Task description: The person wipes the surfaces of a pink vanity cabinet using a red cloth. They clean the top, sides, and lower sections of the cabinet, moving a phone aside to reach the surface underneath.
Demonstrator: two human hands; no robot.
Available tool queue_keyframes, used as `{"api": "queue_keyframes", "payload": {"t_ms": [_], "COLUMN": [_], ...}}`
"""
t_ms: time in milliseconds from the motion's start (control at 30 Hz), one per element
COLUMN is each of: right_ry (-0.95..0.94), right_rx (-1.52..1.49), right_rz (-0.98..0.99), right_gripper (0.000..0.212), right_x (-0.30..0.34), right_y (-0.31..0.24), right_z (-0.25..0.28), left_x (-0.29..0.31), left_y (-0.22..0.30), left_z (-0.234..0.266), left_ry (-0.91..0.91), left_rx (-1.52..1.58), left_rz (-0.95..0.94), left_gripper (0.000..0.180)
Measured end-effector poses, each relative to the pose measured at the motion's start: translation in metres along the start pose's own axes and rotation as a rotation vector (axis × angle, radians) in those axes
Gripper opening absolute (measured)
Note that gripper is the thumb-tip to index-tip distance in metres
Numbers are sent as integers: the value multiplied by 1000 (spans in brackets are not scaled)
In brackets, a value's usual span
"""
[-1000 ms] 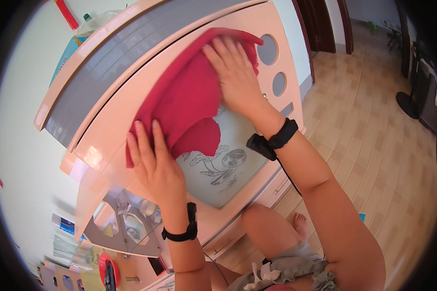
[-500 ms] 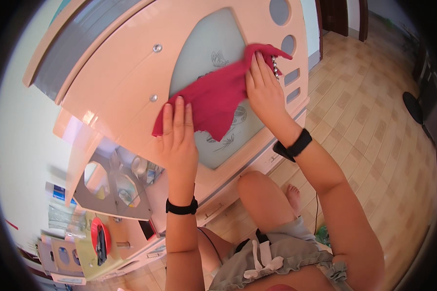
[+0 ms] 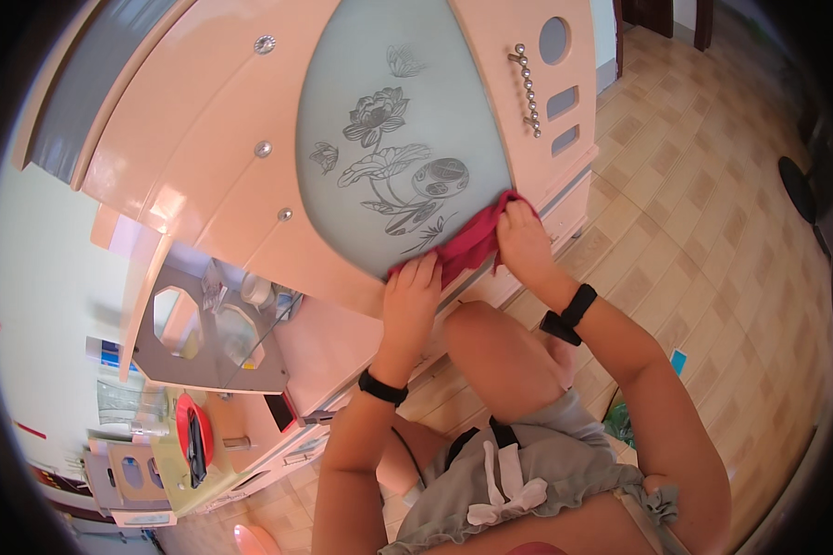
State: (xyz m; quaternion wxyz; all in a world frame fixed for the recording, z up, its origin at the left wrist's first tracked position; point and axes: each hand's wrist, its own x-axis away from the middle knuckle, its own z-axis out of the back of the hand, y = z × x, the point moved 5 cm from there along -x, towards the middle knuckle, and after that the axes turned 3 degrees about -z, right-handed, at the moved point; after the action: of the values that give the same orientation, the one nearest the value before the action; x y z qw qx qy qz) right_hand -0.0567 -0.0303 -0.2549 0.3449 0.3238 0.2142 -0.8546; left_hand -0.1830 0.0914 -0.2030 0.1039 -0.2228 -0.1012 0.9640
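A crimson cloth (image 3: 470, 242), bunched into a narrow strip, lies along the lower edge of a frosted glass panel (image 3: 342, 217) etched with flowers and butterflies. The panel is set in a glossy pink cabinet door (image 3: 213, 139). My left hand (image 3: 411, 301) has its fingers bent over the cloth's left end. At the other end my right hand (image 3: 528, 242) grips the cloth with curled fingers, close to the door's lower right part. A beaded metal handle (image 3: 527, 91) shows uncovered on the door's right side.
Round crystal knobs (image 3: 263, 149) dot the door's left part. An open shelf unit (image 3: 217, 356) with small items adjoins it on the left. Farther off, a red basin (image 3: 191, 425) holds dark cloth. Tiled floor (image 3: 676, 203) spreads to the right, and my bent knee (image 3: 491, 342) is below the door.
Both hands have drawn the cloth down across the glass, from its middle to its lower edge. The spread cloth is now bunched, and the etched design and handle are exposed.
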Motion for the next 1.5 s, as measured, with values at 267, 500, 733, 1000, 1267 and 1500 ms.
{"api": "queue_keyframes", "payload": {"t_ms": [267, 500, 733, 1000, 1267, 1500], "right_ry": [-122, -293, -59, 16, 333, 597], "right_rx": [-679, -500, -224, -131, -427, -586], "right_rz": [229, 275, -25, -89, -235, 153], "right_gripper": [18, 16, 24, 21, 49, 37], "right_x": [9, -2, -7, -5, -80, -157], "right_y": [-92, -74, 43, 40, 20, -106], "right_z": [-2, 7, 23, 10, 77, 138], "left_x": [33, 30, -14, -35, -43, -4], "left_y": [5, 9, 29, 27, -16, -69], "left_z": [3, -10, -35, -44, 76, 194], "left_ry": [-201, -239, -44, 59, 311, 739], "left_rx": [89, -11, 118, 312, 185, -222], "left_rz": [262, 232, 105, 80, 55, 331], "left_gripper": [10, 10, 34, 31, 35, 41]}}
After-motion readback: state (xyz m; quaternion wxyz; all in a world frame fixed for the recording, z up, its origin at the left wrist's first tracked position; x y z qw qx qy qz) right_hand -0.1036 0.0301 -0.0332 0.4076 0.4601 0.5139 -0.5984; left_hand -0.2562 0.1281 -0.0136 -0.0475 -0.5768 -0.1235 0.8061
